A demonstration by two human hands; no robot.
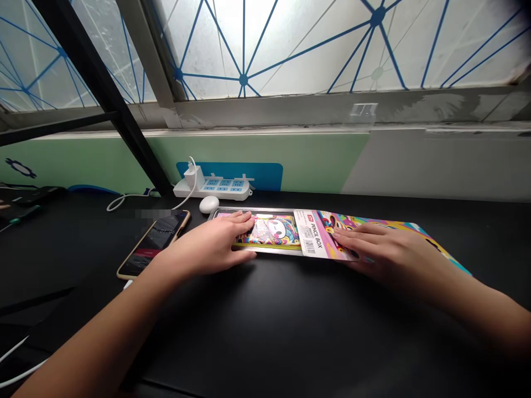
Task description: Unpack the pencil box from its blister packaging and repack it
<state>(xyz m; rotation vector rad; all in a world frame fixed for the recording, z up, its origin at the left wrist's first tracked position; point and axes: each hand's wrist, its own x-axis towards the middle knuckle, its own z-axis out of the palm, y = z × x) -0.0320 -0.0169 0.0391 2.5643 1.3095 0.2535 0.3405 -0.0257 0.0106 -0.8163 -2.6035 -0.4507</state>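
A pencil box (276, 229) with a cartoon figure lies on the desk, in what looks like a clear plastic tray. My left hand (219, 243) grips its left part, fingers over the top and thumb along the near edge. A colourful cardboard sleeve (327, 232), with a white label reading "PENCIL BOX", extends to the right from the box. Across this sleeve my right hand (384, 249) is closed, fingers on top and thumb mostly hidden at the near side. The sleeve's right end bends toward me.
To the left lies a phone (155, 243) with its screen lit. Behind it are a white rounded case (209, 204) and a power strip (219, 189) with a plugged-in charger. A black post (103, 94) slants down at the left.
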